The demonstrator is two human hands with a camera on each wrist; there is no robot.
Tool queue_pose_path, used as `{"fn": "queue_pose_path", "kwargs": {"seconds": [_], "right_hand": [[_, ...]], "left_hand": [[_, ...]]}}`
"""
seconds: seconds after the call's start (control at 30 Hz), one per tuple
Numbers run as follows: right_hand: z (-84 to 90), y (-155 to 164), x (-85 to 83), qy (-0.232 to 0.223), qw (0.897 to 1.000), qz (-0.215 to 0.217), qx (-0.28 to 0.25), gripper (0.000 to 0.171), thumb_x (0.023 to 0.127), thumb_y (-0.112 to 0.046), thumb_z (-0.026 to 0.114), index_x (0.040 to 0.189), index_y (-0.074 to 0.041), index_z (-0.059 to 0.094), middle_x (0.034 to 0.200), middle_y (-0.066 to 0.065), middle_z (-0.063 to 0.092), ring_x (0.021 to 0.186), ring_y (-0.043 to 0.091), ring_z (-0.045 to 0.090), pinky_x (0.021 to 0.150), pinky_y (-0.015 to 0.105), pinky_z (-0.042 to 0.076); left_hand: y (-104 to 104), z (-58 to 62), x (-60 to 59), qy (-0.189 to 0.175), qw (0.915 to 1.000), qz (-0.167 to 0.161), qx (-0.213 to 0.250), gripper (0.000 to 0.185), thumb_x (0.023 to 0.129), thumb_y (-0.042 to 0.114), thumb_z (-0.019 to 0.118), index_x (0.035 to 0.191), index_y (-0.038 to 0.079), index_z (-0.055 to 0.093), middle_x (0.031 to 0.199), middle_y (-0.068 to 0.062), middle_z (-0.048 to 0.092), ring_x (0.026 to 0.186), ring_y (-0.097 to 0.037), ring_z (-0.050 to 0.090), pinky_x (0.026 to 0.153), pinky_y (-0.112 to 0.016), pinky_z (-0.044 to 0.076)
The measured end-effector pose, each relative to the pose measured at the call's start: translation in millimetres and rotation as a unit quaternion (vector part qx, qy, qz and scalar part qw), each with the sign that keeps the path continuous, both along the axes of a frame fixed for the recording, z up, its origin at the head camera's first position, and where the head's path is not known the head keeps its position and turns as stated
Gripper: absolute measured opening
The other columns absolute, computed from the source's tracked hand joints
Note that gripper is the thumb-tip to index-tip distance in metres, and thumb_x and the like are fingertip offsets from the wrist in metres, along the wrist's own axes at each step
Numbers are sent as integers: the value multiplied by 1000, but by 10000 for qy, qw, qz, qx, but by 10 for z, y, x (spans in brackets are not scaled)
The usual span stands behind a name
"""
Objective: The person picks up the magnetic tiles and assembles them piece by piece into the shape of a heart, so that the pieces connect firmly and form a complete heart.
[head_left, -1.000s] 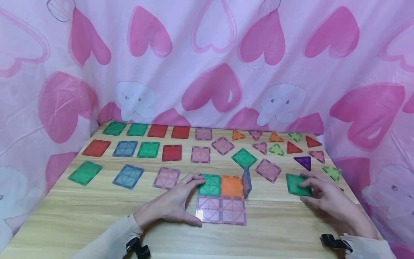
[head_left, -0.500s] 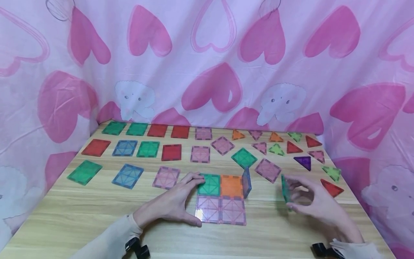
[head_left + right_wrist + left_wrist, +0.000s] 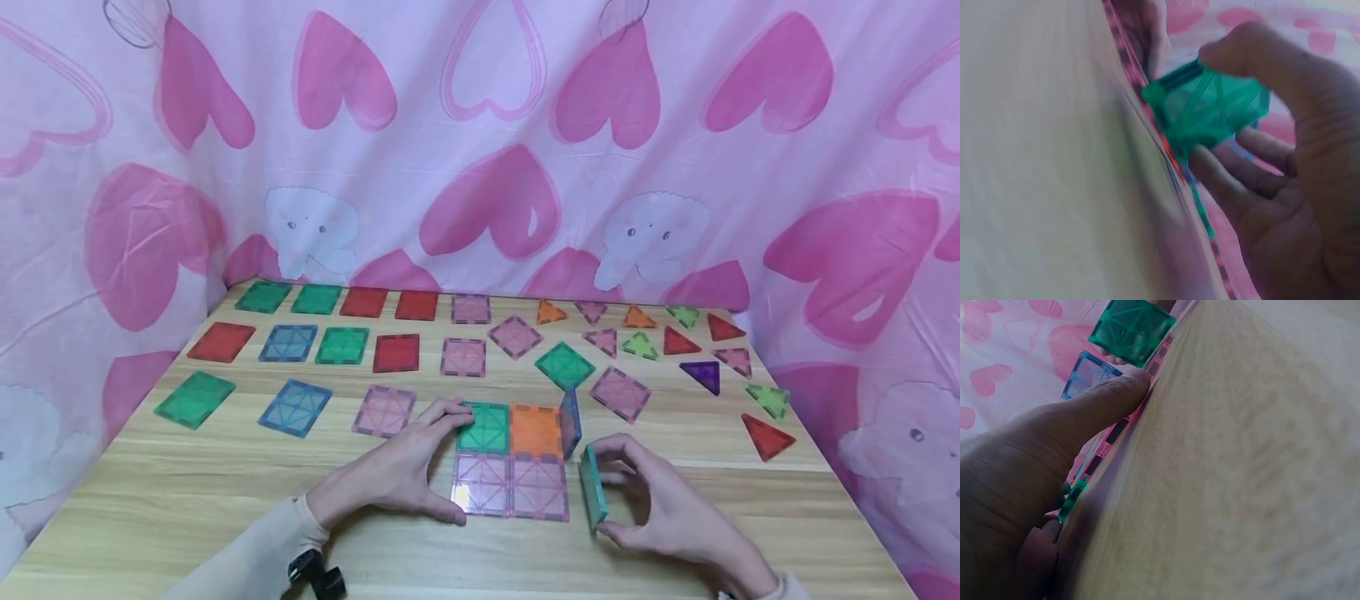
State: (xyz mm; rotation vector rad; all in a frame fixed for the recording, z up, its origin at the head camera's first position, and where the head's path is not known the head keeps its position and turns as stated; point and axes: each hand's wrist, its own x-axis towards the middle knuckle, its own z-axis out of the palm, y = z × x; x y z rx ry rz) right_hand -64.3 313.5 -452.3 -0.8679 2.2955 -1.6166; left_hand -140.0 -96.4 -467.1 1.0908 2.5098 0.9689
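Observation:
A flat two-by-two block of square tiles lies on the wooden table (image 3: 225, 492): green (image 3: 484, 428), orange (image 3: 536, 431) and two pink ones (image 3: 510, 486) in front. A blue tile (image 3: 571, 422) stands upright on the orange tile's right edge. My left hand (image 3: 408, 467) rests against the block's left side, thumb (image 3: 1094, 403) along the pink edge, fingers on the green tile. My right hand (image 3: 652, 500) pinches a green square tile (image 3: 592, 487) (image 3: 1210, 109), held upright just right of the pink tiles.
Rows of loose tiles lie further back: green, red, blue and pink squares (image 3: 341, 345) on the left, small triangles (image 3: 701, 373) in several colours on the right. A pink heart-print cloth (image 3: 487, 150) walls in the table on three sides.
My right hand lifted the green tile off the table at the right, turned it upright and carried it left to the block's right edge. The left hand stayed put.

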Motion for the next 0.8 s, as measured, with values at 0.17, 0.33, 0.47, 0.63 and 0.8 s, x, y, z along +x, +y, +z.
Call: {"fn": "queue_pose_path", "kwargs": {"seconds": [0.17,0.33,0.47,0.63,0.8], "right_hand": [[-52,-90,-7,10,9999,-66,-82,81,85,-2,96,150,-5,47,146,24,59,137,36,67,115,32,53],[-91,-165,-26,-33,9996,-243,-139,81,84,1,96,148,-5,48,144,24,60,135,35,68,116,29,52],[-112,-180,-33,115,9993,-343,-48,79,84,0,95,147,-6,48,140,22,61,129,34,71,115,24,51],[-126,-189,-28,76,9987,-498,60,79,85,-3,95,147,-9,47,139,18,62,127,27,70,112,26,55],[-141,-221,-18,73,9981,-604,30,84,86,-3,95,150,-10,40,143,20,58,127,23,67,108,29,57]], "left_hand": [[-7,-7,-3,4,10000,-16,16,124,73,74,95,170,17,43,175,0,34,163,-26,35,130,-55,36],[-9,-5,-3,-28,10000,3,8,124,73,74,95,170,18,43,175,0,33,163,-27,35,130,-56,36],[0,9,0,-33,10000,20,-16,124,73,75,94,170,19,42,176,1,33,164,-27,35,130,-57,36],[3,23,1,-23,10000,21,-21,124,73,75,94,170,19,42,176,1,33,164,-27,34,130,-57,36],[-1,13,-2,20,10000,13,-8,124,73,76,94,170,17,43,176,0,33,163,-27,35,129,-57,37]]}}
